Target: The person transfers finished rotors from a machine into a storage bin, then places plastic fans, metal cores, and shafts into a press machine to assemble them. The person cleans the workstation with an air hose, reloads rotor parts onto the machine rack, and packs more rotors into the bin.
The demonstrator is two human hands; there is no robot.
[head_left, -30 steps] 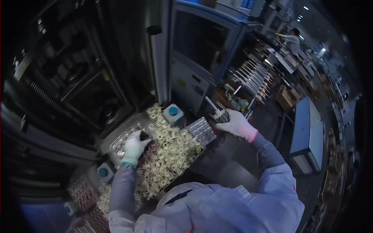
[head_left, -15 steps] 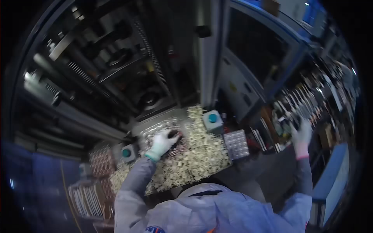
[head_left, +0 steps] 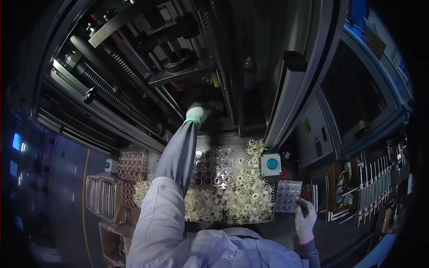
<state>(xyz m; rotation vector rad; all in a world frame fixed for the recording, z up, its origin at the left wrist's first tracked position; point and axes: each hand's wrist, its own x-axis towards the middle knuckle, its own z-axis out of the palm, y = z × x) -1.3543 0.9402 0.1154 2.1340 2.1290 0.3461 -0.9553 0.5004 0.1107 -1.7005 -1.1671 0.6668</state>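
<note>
I see two hands in white knit gloves, well apart. Beyond the heap of pale, spiky star-shaped pieces [head_left: 252, 195], too many to count, the left hand [head_left: 196, 113] reaches inside the dark metal machine [head_left: 174, 67]; its fingers are hidden, so I can't tell whether it grips. Right of the heap, the right hand [head_left: 306, 215] curls at the corner of one clear, dimpled plastic tray [head_left: 288, 195]; I can't tell if it is clamped. Two boxes with round teal buttons flank the heap: a right box [head_left: 270, 167] and a left box [head_left: 111, 165].
</note>
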